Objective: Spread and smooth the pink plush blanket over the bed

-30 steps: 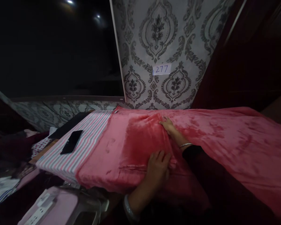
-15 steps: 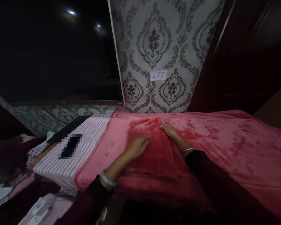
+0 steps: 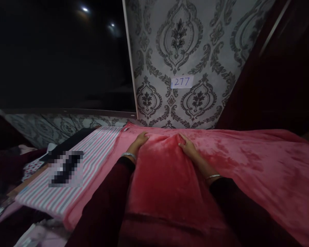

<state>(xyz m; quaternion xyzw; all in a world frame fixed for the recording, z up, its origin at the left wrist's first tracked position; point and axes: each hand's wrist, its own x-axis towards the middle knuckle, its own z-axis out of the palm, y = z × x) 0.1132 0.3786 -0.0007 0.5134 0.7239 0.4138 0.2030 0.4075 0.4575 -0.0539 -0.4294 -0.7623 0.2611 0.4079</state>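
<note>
A folded dark red piece of plush cloth [image 3: 164,178] lies in front of me on a larger pink-red plush blanket [image 3: 260,164]. My left hand [image 3: 141,139] is at the far left corner of the folded piece, its fingers closed on the edge. At the far right corner my right hand [image 3: 187,145] pinches a raised fold between thumb and fingers. Both forearms reach forward along the sides of the folded part. Whether the folded piece is joined to the blanket cannot be told.
Left of the blanket lies a striped cloth [image 3: 92,164] with a dark, pixelated object [image 3: 67,169] on it. Mixed clothes [image 3: 33,168] are heaped farther left. Behind stand a large dark screen [image 3: 61,61] and patterned wallpaper with a "277" label [image 3: 182,82].
My left hand has moved forward and left, from above the middle of the cloth to its far left corner. My right hand stays at the far right corner. The view has shifted slightly.
</note>
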